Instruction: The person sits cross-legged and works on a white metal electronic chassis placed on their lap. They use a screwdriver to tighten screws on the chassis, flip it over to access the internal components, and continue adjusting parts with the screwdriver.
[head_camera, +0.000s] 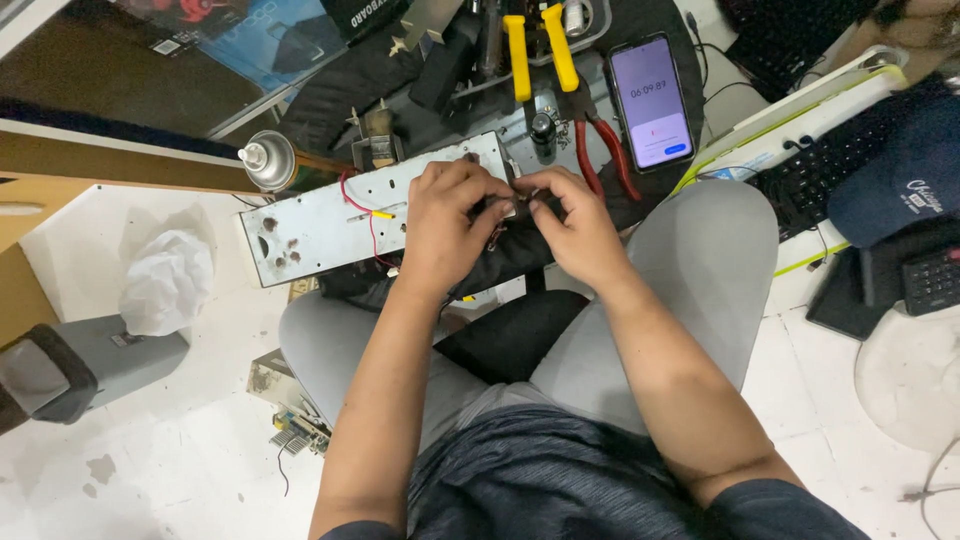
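A long grey metal chassis panel (320, 220) with holes and red and yellow wires lies across my knees. My left hand (452, 222) and my right hand (565, 225) meet at its right end, fingertips pinched together on a small part and thin wires there (512, 205). The part itself is mostly hidden by my fingers. A dark cloth or casing (500, 262) lies under both hands.
Yellow-handled pliers (545, 50) and red-handled cutters (605, 150) lie beyond the panel beside a lit phone (652, 100). A spray can (268, 160) stands left. A grey bin with a white bag (100, 345) sits on the floor; keyboards (830, 170) and a blue cap (900, 180) right.
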